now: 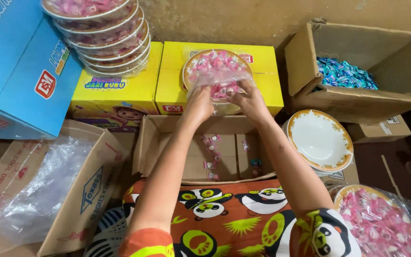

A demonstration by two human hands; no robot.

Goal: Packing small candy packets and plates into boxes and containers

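A gold-rimmed plate of pink wrapped candies (pixel 213 63) rests on a yellow box (pixel 262 71). A clear plastic bag (pixel 217 82) covers its near side. My left hand (pixel 199 103) and my right hand (pixel 249 101) both grip the bag's edge over the plate. Below my arms stands an open cardboard box (pixel 167 143) with a few loose pink candies (pixel 211 151) on its bottom.
A stack of wrapped candy plates (pixel 104 35) sits on another yellow box (pixel 115 93). Empty plates (pixel 320 140) are stacked at right; a bagged plate of candies (pixel 381 223) lies lower right. A carton of blue candies (pixel 346 74), a blue box (pixel 20 71), and a carton with plastic bags (pixel 39 190) surround me.
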